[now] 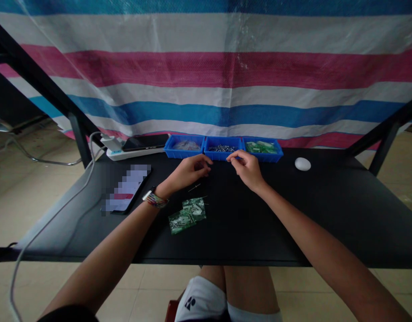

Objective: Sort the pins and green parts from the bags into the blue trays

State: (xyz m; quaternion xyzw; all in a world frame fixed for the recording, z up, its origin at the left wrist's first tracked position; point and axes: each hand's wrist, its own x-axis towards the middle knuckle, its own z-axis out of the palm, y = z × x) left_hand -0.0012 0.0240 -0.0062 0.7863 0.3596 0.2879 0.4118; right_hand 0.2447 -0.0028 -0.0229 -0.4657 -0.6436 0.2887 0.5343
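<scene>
Three blue bins stand side by side in the head view: the middle bin (pixel 216 156) holds metal pins (pixel 222 148), the left bin (pixel 182 154) on one side of it translucent pieces (pixel 186 145), and the right bin (pixel 268 158) on the other green packets (pixel 260 146). At the middle bin's near edge, the left hand (pixel 189 171) curls its fingers loosely and the right hand (pixel 246 168) brings thumb and forefinger together; I cannot tell whether either grips anything. Nearer than that bin lie a loose pin (pixel 194 187) and two filled packets (pixel 194 208), overlapping. Left of it are a phone (pixel 132 190) and a power strip (pixel 135 154); right, an egg-shaped white object (pixel 303 164). Beneath it spreads a matte black table (pixel 253 223), over a tiled floor (pixel 125 290); behind it hangs creased, glossy striped sheeting (pixel 192 69).
</scene>
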